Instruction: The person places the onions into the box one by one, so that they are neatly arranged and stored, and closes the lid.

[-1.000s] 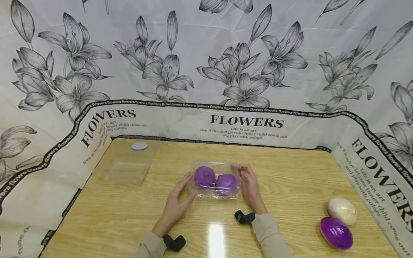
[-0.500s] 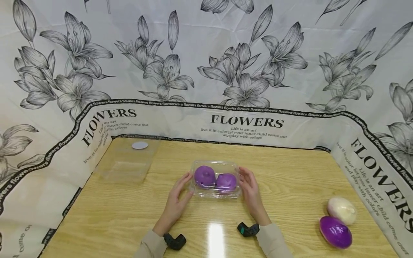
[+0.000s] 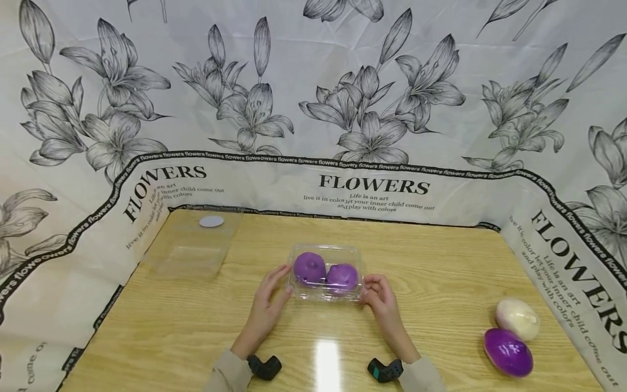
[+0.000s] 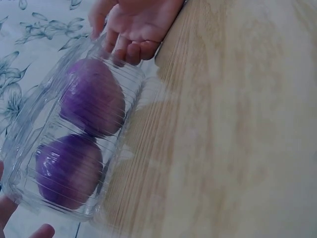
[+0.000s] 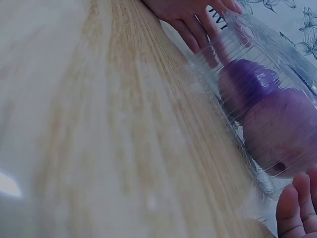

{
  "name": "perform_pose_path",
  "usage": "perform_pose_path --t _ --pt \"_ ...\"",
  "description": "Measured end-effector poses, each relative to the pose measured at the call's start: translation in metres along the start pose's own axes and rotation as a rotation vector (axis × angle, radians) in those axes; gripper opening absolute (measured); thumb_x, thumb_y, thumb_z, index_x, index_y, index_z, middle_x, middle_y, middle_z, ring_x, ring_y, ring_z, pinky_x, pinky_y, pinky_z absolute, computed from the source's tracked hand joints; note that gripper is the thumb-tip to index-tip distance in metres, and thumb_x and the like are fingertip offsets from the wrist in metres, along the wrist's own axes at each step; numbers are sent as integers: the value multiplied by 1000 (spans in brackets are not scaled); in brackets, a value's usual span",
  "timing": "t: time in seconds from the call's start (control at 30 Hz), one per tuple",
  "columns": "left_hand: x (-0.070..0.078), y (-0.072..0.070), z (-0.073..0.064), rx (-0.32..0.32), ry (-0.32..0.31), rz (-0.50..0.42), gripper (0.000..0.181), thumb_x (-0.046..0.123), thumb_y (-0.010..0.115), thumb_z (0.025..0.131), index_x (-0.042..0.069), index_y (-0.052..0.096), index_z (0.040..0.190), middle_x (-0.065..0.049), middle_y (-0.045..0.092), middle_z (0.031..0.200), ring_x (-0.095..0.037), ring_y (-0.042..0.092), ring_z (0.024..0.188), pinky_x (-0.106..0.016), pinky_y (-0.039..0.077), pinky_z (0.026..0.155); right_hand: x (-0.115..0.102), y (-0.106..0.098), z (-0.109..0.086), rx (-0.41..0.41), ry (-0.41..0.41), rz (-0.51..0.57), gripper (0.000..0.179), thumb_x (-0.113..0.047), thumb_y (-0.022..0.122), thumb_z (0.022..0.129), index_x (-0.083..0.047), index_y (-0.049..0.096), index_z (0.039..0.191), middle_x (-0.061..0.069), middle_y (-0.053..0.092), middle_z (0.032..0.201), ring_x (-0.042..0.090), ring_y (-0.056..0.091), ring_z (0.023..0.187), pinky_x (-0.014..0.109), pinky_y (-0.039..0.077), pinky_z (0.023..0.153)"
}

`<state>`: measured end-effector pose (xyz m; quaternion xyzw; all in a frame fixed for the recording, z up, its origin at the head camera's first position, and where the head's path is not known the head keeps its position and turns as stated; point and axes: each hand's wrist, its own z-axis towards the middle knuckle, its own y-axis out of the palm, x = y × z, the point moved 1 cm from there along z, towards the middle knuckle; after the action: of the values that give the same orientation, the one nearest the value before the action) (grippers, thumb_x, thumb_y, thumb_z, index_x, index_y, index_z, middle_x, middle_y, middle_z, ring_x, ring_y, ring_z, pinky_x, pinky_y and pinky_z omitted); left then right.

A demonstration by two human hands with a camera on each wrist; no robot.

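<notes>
A clear plastic box with two round purple onion-like things inside stands near the table's middle, its lid side appearing down over them. Along its left end lies my left hand, fingers straight against the wall and thumb by the near corner. At the near right corner my right hand grips the box edge, thumb in front and fingers bent at the end wall. Those bent fingers show in the left wrist view. In the right wrist view the left hand's straight fingers touch the far end.
On the right side of the table lie a shiny purple oval thing and a cream-white one, touching. A clear plastic sheet or tray with a white oval label lies at the back left. Flowered cloth surrounds the table.
My right hand has slid down the box's right end towards its near corner, its fingers now bent there. The left hand and the box have hardly moved.
</notes>
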<state>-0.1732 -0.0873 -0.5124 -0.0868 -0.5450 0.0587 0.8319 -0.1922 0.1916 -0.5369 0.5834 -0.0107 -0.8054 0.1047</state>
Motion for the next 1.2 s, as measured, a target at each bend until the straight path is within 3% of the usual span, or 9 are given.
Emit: perform_pose_path --t 0.13,0.3,0.47,0.57,0.7,0.87,0.97,1.03,1.2 --pt "0 0 1 31 8 14 43 3 62 95 -3 54 137 -24 52 137 -42 47 129 -62 33 111 -2 1 -1 19 72 -44 12 8 45 96 14 40 105 3 57 77 13 55 60 22 49 50" --pt "0 1 1 85 -21 12 45 0 66 92 -11 51 132 -28 58 122 -46 53 114 -58 42 100 -3 2 -1 26 117 -62 11 6 46 97 12 40 104 5 59 75 14 57 58 22 49 49" --pt "2 1 1 107 -51 21 20 0 67 92 -8 59 107 -16 61 102 -35 58 95 -45 50 86 -4 2 1 -14 132 -78 16 4 45 98 13 37 108 7 59 77 15 59 60 23 51 51" --pt "1 0 0 86 -52 28 5 0 65 93 0 61 91 -5 59 91 -19 56 85 -29 52 76 -4 2 1 -35 141 -107 13 3 44 99 15 42 104 13 59 77 15 59 61 25 53 52" --pt "1 -1 0 36 -72 3 10 1 63 95 3 63 85 -6 61 80 -8 54 75 -21 48 67 -5 1 0 -50 149 -152 17 2 43 100 16 51 93 20 58 77 15 59 62 26 54 52" --pt "-3 -1 0 -18 -127 -68 11 4 61 97 1 63 86 -22 64 80 -22 58 69 -20 47 64 -5 1 -1 -26 181 -147 22 -1 44 100 14 54 86 14 57 74 13 57 59 23 51 51" --pt "-16 0 0 -41 -168 -124 12 5 61 97 1 63 86 -25 62 79 -30 58 70 -19 46 65 -5 1 -2 -20 191 -130 23 -1 45 100 15 53 86 12 56 73 13 55 58 22 49 50" --pt "-26 0 0 -63 -178 -157 15 8 61 98 2 63 85 -22 61 77 -26 58 68 -20 46 65 -4 0 -2 -27 189 -125 24 -2 45 100 15 53 86 11 56 72 13 55 58 22 49 51" --pt "-15 -3 2 -117 -250 -183 21 7 60 99 -7 61 83 -23 60 74 -17 55 67 -19 44 65 -4 -1 -3 -51 187 -127 24 -2 44 101 15 51 87 6 54 72 11 54 59 21 48 51"
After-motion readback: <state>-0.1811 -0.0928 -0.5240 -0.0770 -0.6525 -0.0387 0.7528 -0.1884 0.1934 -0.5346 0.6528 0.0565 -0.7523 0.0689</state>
